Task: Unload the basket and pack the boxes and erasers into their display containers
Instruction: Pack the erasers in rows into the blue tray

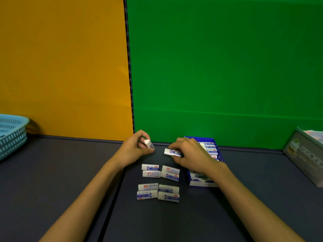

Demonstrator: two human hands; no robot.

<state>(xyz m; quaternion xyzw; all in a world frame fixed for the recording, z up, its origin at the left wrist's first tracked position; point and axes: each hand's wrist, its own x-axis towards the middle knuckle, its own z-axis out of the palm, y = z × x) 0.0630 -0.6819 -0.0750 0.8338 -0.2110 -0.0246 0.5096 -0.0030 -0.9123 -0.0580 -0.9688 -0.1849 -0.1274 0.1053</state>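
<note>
Single head view, looking forward and down over dark table (52, 172), near hands, facing backdrop

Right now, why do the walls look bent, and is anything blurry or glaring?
Head view: the wide lens bows the wall seam and table edge; the basket and grey box at the edges look soft; the erasers are fairly sharp; light is dim and even, no glare.

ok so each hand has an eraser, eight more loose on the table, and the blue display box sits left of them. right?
Not quite: the blue display box sits right of the loose erasers, under the right hand, per the head view. Left hand and the rest stand.
</note>
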